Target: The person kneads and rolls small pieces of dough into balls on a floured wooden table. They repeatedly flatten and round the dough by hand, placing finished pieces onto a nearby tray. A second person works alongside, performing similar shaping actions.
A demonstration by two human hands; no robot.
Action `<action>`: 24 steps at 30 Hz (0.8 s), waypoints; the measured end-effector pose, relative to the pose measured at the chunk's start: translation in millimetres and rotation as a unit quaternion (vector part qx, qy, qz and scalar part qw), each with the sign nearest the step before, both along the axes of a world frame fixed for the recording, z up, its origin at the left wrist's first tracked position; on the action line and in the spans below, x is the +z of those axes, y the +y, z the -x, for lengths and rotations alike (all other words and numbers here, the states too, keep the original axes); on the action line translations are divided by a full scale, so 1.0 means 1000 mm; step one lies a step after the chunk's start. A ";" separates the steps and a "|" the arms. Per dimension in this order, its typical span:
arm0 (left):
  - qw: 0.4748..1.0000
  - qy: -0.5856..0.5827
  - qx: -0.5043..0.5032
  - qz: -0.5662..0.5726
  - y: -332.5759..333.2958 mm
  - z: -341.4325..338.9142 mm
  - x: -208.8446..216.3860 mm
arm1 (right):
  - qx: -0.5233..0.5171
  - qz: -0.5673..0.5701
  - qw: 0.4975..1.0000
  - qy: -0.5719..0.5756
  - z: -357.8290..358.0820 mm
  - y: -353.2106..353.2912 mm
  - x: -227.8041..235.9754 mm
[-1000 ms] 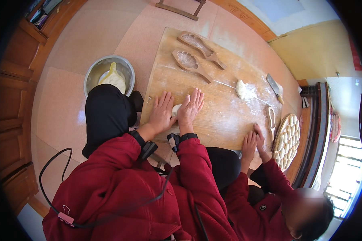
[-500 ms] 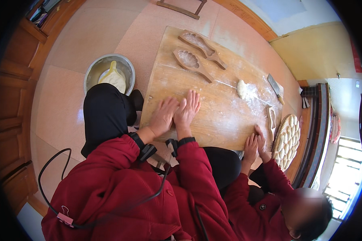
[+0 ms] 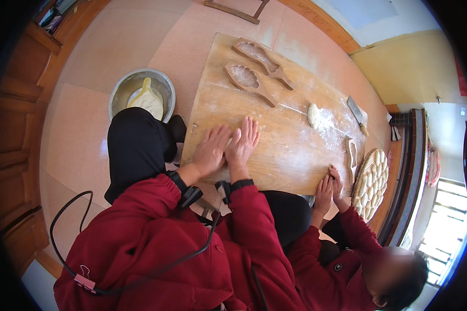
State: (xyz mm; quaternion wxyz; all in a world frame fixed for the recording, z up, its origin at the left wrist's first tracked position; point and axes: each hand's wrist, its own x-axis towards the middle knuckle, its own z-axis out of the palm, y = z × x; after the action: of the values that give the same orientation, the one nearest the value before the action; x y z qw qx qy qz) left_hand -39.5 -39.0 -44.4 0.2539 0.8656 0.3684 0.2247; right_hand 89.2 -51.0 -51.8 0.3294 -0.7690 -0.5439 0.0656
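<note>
L hand (image 3: 213,150) & R hand (image 3: 242,145) together, fingers straight, low over worktop (image 3: 290,150); under-palm area hidden; dough lump (image 3: 313,116) well apart, to R.

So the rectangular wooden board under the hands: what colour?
The board is light brown; head view shows it best.

Here's the left forearm (image 3: 153,197), slanting up to the right, and the left hand (image 3: 210,151) follows that line, back uppermost, a little blurred, fingers extended! Over comes the right forearm (image 3: 249,210), rising with a slight lean leftward; then the right hand (image 3: 239,147) angles upward, flat, fingers straight and close together. Side by side they go, thumb edges meeting, both palms hidden!
</note>
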 end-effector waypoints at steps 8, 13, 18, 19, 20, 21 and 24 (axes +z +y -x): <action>0.995 -0.033 -0.055 0.077 -0.005 -0.001 0.013 | 0.035 -0.030 0.992 0.121 0.001 -0.007 0.008; 0.999 -0.014 -0.048 0.002 -0.008 0.003 0.004 | 0.025 -0.048 0.997 0.057 0.006 -0.016 -0.001; 0.996 0.005 0.085 0.001 0.007 -0.002 0.008 | -0.049 -0.020 0.998 0.019 -0.015 0.028 -0.007; 0.998 0.013 0.056 0.030 0.007 -0.002 0.009 | -0.019 -0.015 0.997 0.068 -0.017 0.028 -0.005; 0.998 0.011 0.029 0.047 0.006 -0.002 0.009 | 0.007 -0.003 0.993 0.122 -0.016 0.023 -0.003; 0.998 -0.002 0.004 0.059 0.004 -0.002 0.008 | 0.039 -0.001 0.984 0.174 -0.014 0.015 -0.001; 0.993 -0.053 -0.081 0.064 -0.010 0.003 0.004 | 0.074 -0.003 0.976 0.207 -0.002 -0.020 0.004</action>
State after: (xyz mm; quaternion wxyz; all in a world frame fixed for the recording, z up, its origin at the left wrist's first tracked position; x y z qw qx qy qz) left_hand -42.6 -49.0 -40.8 0.3458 0.8614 0.2965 0.2248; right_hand 91.5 -70.9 -47.5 0.4312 -0.6952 -0.5200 0.2456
